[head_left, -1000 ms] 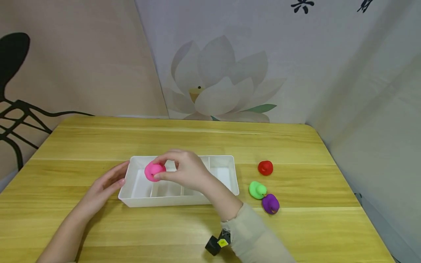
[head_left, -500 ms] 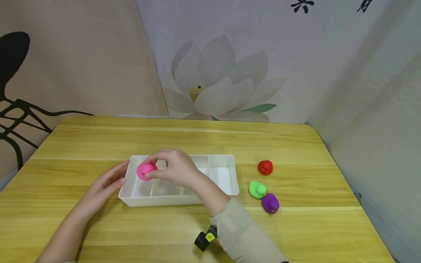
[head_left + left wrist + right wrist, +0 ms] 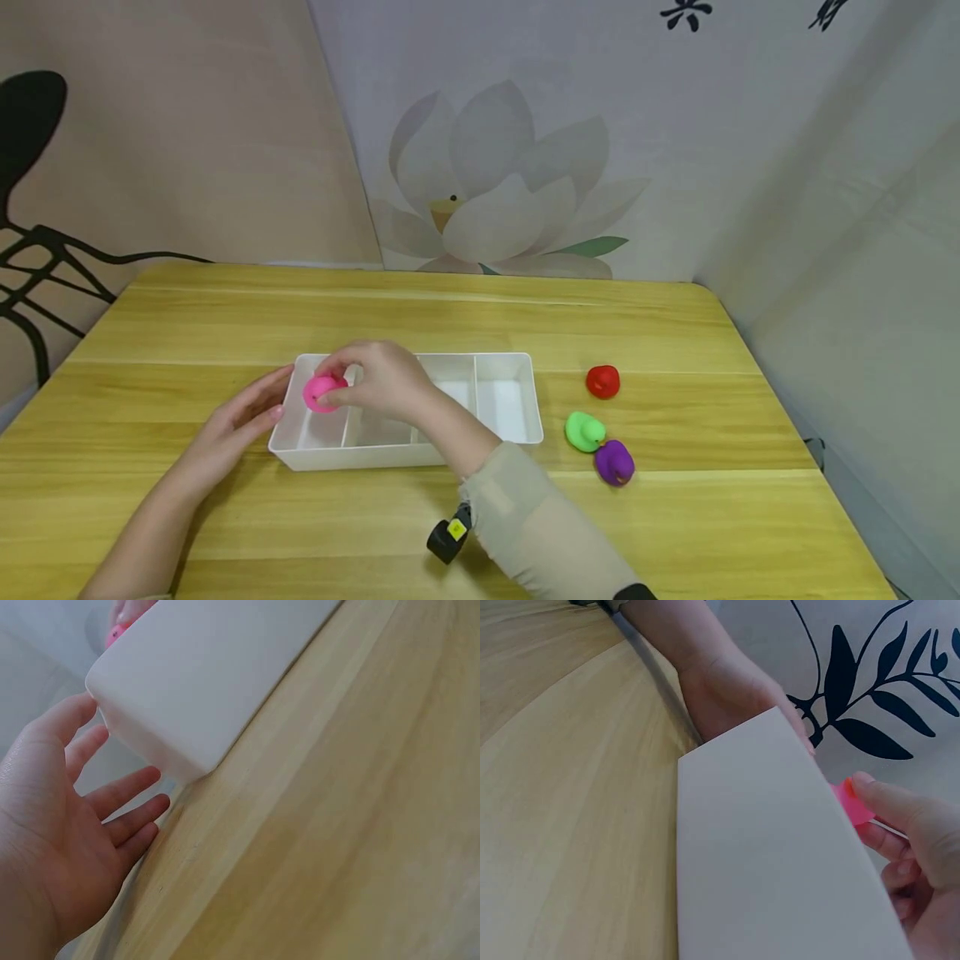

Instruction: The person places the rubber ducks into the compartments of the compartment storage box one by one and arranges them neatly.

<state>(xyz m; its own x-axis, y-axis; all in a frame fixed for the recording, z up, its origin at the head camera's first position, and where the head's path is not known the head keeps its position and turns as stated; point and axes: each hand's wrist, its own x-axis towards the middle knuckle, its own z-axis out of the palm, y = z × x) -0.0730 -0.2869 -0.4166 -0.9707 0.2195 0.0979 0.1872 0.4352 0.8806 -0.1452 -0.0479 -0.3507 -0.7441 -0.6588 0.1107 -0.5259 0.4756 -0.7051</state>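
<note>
In the head view a white divided box (image 3: 352,459) sits on the table. My right hand (image 3: 386,382) pinches a pink toy duck (image 3: 322,393) between thumb and fingers, over the box's leftmost compartment. The right wrist view shows the pink duck (image 3: 853,802) at the box's rim, partly hidden by the wall. My left hand (image 3: 238,423) touches the box's left end; in the left wrist view its fingers (image 3: 124,791) are spread and fairly straight against the end wall.
Right of the box lie a red toy duck (image 3: 603,382), a green duck (image 3: 584,432) and a purple duck (image 3: 615,463); the green and purple ones touch. A printed curtain (image 3: 525,125) hangs behind the wooden table (image 3: 480,317).
My right hand has carried the pink duck leftward and slightly lower over the leftmost compartment. The left hand and the other ducks have stayed put.
</note>
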